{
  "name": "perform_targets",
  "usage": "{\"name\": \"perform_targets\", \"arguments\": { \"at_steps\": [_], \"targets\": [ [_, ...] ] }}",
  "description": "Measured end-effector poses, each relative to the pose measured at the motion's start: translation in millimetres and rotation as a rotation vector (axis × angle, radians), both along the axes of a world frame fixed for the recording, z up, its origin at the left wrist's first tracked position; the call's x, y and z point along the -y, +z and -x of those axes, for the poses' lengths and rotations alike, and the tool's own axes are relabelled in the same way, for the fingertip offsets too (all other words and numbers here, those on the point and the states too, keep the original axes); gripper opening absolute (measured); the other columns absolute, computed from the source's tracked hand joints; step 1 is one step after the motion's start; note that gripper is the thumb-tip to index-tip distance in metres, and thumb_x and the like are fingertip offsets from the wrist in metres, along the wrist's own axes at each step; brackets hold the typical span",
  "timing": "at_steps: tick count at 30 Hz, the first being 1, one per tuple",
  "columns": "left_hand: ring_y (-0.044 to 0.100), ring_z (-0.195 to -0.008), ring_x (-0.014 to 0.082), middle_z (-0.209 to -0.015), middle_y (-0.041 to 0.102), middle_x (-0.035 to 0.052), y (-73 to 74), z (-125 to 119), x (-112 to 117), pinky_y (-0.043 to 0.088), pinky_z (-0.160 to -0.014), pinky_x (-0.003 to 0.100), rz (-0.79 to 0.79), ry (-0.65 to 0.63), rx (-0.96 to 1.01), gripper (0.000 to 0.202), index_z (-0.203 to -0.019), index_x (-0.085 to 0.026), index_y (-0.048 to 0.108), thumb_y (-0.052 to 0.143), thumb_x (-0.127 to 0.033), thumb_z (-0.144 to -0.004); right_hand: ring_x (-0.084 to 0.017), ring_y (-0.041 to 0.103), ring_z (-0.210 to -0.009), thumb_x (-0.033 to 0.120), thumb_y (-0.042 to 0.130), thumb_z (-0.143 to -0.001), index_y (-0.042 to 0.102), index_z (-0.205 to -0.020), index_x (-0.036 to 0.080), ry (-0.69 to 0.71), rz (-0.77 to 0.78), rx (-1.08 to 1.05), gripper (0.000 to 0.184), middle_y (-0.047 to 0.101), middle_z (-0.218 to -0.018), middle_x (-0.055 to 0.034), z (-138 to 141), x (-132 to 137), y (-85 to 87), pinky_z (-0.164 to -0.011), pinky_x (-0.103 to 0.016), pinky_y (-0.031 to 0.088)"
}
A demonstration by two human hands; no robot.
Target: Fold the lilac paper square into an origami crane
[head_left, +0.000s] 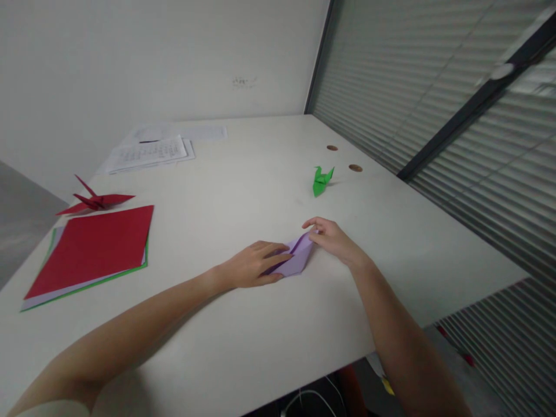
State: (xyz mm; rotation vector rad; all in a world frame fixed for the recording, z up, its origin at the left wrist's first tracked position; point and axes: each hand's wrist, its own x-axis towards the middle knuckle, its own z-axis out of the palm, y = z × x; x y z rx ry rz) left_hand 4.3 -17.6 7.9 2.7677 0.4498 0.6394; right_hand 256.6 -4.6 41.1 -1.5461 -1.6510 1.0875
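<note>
Head view: purple paper (297, 265), partly folded, lies on the white table (234, 197), left hand (258, 266) spread over it, right hand (330, 237) pinching its tip. Farther off sit finished green bird (320, 184) and red bird (96, 202).

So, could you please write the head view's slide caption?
Left hand on folded purple paper, right hand at its tip.

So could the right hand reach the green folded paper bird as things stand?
Probably yes: the green folded paper bird sits beyond the right hand with nothing visible between, though that hand would likely have to leave the purple folded paper first.
</note>
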Motion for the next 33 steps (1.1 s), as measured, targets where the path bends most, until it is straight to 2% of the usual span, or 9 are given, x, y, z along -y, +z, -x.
{"name": "perform_targets", "arguments": {
  "at_steps": [4, 10, 19, 23, 28, 33],
  "targets": [
    [0.057, -0.120, 0.0267, -0.135, 0.055, 0.0172, 0.3, -1, -1, 0.046, -0.101, 0.046, 0.001, 0.003, -0.045, 0.049, -0.140, -0.018, 0.044, 0.049, -0.039, -0.096, -0.012, 0.042, -0.052, 0.020, 0.052, -0.062, 0.064, -0.086, 0.017, -0.054, -0.039, 0.013, 0.027, 0.044, -0.056, 0.0056, -3, -3, -3.7, -0.050, -0.024, 0.029],
    [0.056, -0.119, 0.0269, -0.137, 0.054, 0.0166, 1.1, -1, -1, 0.045, -0.102, 0.045, -0.003, 0.003, -0.072, 0.053, -0.145, -0.018, 0.038, 0.046, -0.040, -0.097, -0.011, 0.042, -0.051, 0.019, 0.051, -0.063, 0.063, -0.086, 0.017, -0.068, 0.013, 0.027, 0.026, 0.046, -0.056, 0.0056, -3, -5, -4.6, -0.049, -0.024, 0.029],
    [0.052, -0.126, 0.0272, -0.142, 0.050, 0.0168, 0.2, 1, -3, 0.044, -0.105, 0.045, -0.039, -0.015, -0.080, 0.043, -0.140, -0.019, 0.048, 0.045, -0.031, -0.099, -0.014, 0.047, -0.057, 0.020, 0.052, -0.065, 0.064, -0.072, 0.017, -0.099, 0.037, 0.085, 0.015, 0.051, -0.057, 0.0027, -7, -10, -8.7, -0.057, -0.027, 0.035],
    [0.052, -0.128, 0.0260, -0.143, 0.050, 0.0162, -0.3, 2, -5, 0.045, -0.105, 0.044, -0.017, -0.019, -0.043, 0.039, -0.136, -0.020, 0.052, 0.045, -0.023, -0.098, -0.015, 0.053, -0.065, 0.023, 0.056, -0.069, 0.066, -0.081, 0.017, -0.023, 0.071, -0.049, 0.017, 0.060, -0.068, 0.0006, -8, -8, -2.6, -0.064, -0.028, 0.040],
    [0.049, -0.131, 0.0261, -0.144, 0.050, 0.0148, -2.9, 3, -7, 0.045, -0.105, 0.046, -0.029, -0.027, -0.040, 0.039, -0.134, -0.019, 0.054, 0.044, -0.016, -0.096, -0.016, 0.060, -0.081, 0.037, 0.072, -0.070, 0.066, -0.098, 0.017, 0.111, 0.114, -0.228, 0.035, 0.066, -0.086, -0.0036, -11, -2, 9.3, -0.077, -0.031, 0.046],
    [0.050, -0.131, 0.0246, -0.141, 0.054, 0.0133, -2.2, 3, -6, 0.041, -0.109, 0.046, -0.075, 0.001, -0.062, 0.034, -0.128, -0.018, 0.058, 0.046, -0.026, -0.098, -0.016, 0.062, -0.080, 0.034, 0.079, -0.065, 0.064, -0.099, 0.018, 0.145, 0.133, -0.257, 0.041, 0.066, -0.085, -0.0026, -10, -1, 7.5, -0.080, -0.033, 0.049]
  ]
}}
